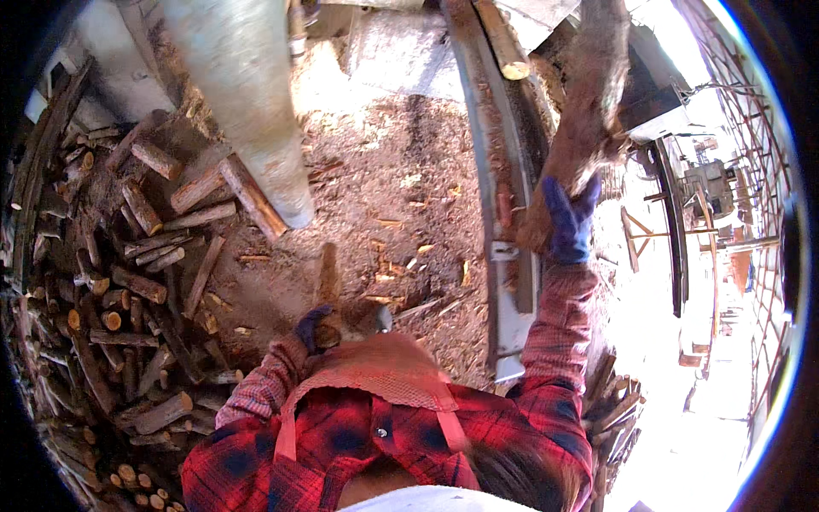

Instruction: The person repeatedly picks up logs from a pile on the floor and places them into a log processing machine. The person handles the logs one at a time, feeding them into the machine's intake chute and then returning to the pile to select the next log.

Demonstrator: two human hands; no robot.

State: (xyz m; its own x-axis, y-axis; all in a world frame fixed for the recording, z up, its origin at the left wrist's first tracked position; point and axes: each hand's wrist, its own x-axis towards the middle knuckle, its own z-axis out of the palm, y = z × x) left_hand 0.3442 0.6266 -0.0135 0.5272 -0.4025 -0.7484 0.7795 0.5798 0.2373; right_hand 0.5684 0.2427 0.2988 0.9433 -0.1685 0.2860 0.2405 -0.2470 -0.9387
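Note:
My right hand, in a blue glove, is raised at the right and grips the lower part of a thick, rough log. That log slants up to the top edge of the view, lying over a long metal-edged frame. Close to my body on the left, my left hand, also gloved in blue, is closed on a short split log that points away from me. Part of the left hand's grip is hidden by the wood and my sleeve.
A large heap of cut logs fills the left side. A wide, pale metal column comes down at the upper left. Wood chips litter the dirt floor. The metal-edged frame runs lengthwise beside my right arm, with more sticks behind that arm.

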